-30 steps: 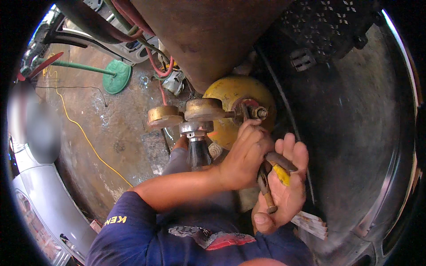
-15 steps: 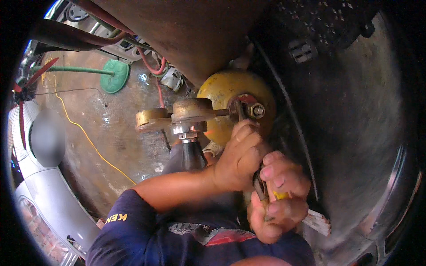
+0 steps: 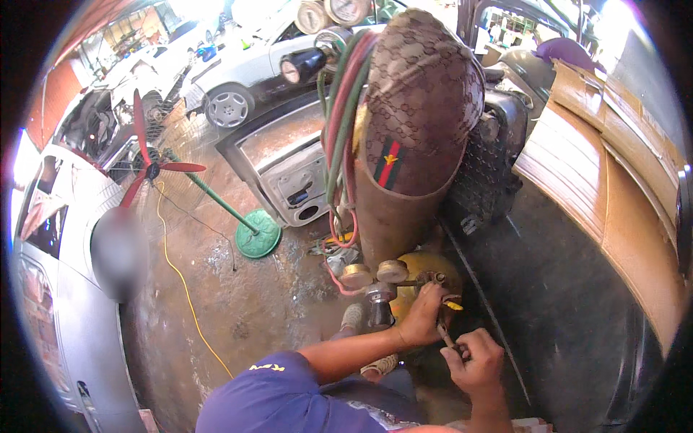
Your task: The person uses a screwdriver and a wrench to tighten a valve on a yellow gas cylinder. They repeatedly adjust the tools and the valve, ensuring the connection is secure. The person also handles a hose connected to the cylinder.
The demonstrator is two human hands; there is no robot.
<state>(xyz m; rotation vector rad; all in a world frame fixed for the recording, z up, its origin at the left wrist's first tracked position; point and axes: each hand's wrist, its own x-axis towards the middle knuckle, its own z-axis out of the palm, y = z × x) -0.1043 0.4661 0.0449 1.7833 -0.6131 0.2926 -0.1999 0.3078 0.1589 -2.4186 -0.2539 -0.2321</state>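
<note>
Your left hand (image 3: 422,319) is resting by the valve (image 3: 434,277) on the yellow cylinder (image 3: 413,263), fingers bunching together; can't tell what they're clamping. Your right hand (image 3: 478,359) is pinching the lower end of the tool (image 3: 443,333), which is slanting between both hands. Two gauges (image 3: 392,271) are sitting left of the valve. Hoses (image 3: 338,166) are hanging beside the brown cylinder (image 3: 395,220).

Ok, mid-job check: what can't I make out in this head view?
All in the head view:
Left hand: its grip, hidden by the hand's own back.
Right hand: too small to tell if it touches the slim rod.
Yellow cylinder: partly covered by the left hand and brown cylinder.
Brass gauges: dials too small and angled to read.
Silver car: partly blanked by a blurred patch.
</note>
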